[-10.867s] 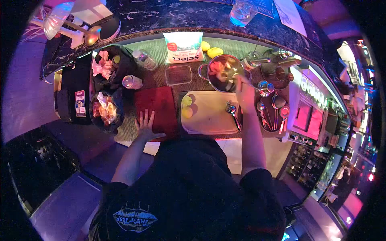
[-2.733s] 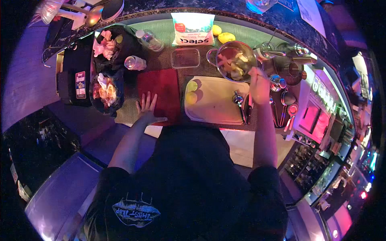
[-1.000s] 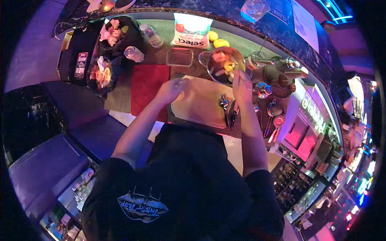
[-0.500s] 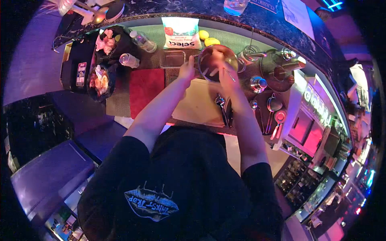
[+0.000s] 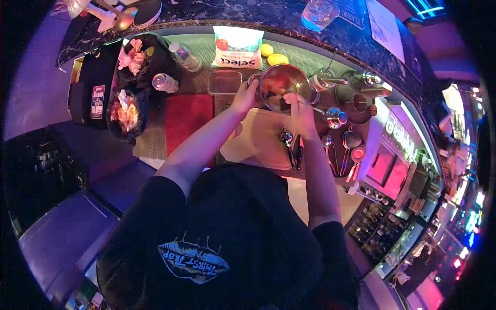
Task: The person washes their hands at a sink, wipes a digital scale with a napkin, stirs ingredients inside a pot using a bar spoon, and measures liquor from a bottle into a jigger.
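Note:
A metal pot with two loop handles sits just beyond the cutting board. My left hand is closed on its left handle. My right hand is at the pot's near right rim, fingers closed round a thin metal utensil, probably a spoon, whose shaft sticks out to the right. Its other end is lost in the pot's dark inside, and I cannot make out the contents. On the board near my right forearm lies a metal hinged squeezer.
Behind the pot are a white-and-green bag and lemons. A clear tray and red cloth lie left. Right of it stand a jigger, strainers and a glass mixing vessel.
My right hand has moved from over the pot's middle to its near right rim, and the utensil now points right. My left hand stays on the handle. The whole view has shifted slightly.

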Motion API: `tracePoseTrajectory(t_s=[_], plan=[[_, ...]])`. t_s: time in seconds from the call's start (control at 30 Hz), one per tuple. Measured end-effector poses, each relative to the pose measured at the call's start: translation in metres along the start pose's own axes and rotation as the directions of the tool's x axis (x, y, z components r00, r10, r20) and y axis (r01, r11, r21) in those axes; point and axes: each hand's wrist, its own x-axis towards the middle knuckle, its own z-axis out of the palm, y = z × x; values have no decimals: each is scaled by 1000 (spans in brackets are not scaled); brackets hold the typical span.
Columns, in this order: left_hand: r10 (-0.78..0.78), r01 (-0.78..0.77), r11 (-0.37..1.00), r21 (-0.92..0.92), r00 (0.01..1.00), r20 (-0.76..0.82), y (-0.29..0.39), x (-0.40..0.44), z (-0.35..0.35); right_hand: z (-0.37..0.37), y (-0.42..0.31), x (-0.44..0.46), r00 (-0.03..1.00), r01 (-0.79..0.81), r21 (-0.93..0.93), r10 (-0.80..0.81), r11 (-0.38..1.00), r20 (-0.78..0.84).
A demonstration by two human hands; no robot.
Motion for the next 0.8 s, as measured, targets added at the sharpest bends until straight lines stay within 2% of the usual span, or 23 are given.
tracePoseTrajectory(t_s=[0.07, 0.1, 0.17, 0.23, 0.27, 0.33, 0.4, 0.47, 0.5, 0.57, 0.6, 0.73, 0.8], plan=[[-41, 39, 998, 49, 999, 34, -4, 1, -6, 6, 5, 6, 986, 146, 66, -140, 987, -96], [-65, 61, 995, 75, 997, 48, -6, 0, -8, 4, 1, 7, 986, 141, 65, -135, 988, -97], [-116, 107, 986, 124, 991, 67, -10, -1, -14, -10, -10, -2, 985, -87, -75, 97, 993, 143], [-166, 149, 973, 176, 982, 89, -13, -3, -18, -19, -17, -7, 878, -269, -258, 347, 928, 331], [-172, 154, 972, 176, 981, 91, -12, -10, -13, -12, -16, -8, 876, -275, -261, 353, 926, 329], [-210, 206, 969, 136, 978, 16, -5, -20, 9, 18, -9, -5, 962, -214, -21, 215, 977, 167], [-255, 261, 961, 91, 965, -66, 3, -28, 26, 40, -2, -1, 994, -99, 205, 106, 974, -24], [-266, 270, 959, 87, 962, -63, 7, -33, 31, 36, 0, 15, 991, 52, 122, -36, 991, -129], [-271, 275, 958, 84, 961, -56, 8, -35, 32, 32, 6, 15, 992, 43, 122, -28, 992, -126], [-275, 278, 957, 81, 960, -40, 11, -35, 36, 16, 19, 18, 970, 23, -107, -48, 994, -237], [-279, 282, 956, 80, 959, -40, 11, -33, 37, 9, 23, 18, 971, 19, -108, -45, 994, -236], [-470, 465, 871, -157, 883, 9, 9, -26, 39, -16, 24, -2, 993, -62, -223, 38, 973, -112], [-478, 474, 864, -172, 878, 20, 3, -20, 36, -13, 3, -11, 993, -118, -144, 113, 983, -46]])
